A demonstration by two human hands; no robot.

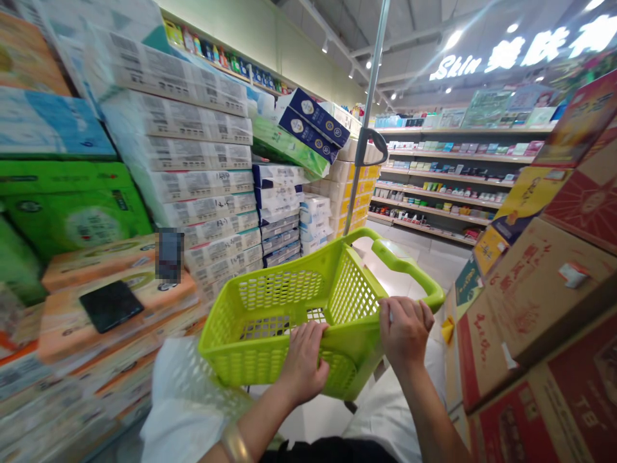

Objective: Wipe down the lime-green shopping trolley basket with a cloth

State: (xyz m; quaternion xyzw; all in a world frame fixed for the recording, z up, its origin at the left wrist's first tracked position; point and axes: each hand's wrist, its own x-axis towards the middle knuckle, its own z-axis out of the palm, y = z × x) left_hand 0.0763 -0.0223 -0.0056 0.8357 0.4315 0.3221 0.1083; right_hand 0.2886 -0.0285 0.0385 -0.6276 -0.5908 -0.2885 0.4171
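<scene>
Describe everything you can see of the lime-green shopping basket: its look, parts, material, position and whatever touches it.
The basket is lime-green and looks like moulded plastic. Its walls and bottom are pierced by grids of small holes below a solid rim. A thick green handle arches over its far right side. It is tilted in a shop aisle, open top towards the camera, and nothing shows inside. The left hand grips the near wall over the rim; the right hand clasps the rim at the right corner.

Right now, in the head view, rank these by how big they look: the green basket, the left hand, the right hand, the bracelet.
1. green basket
2. left hand and right hand: they look alike, so not ranked
3. bracelet
</scene>
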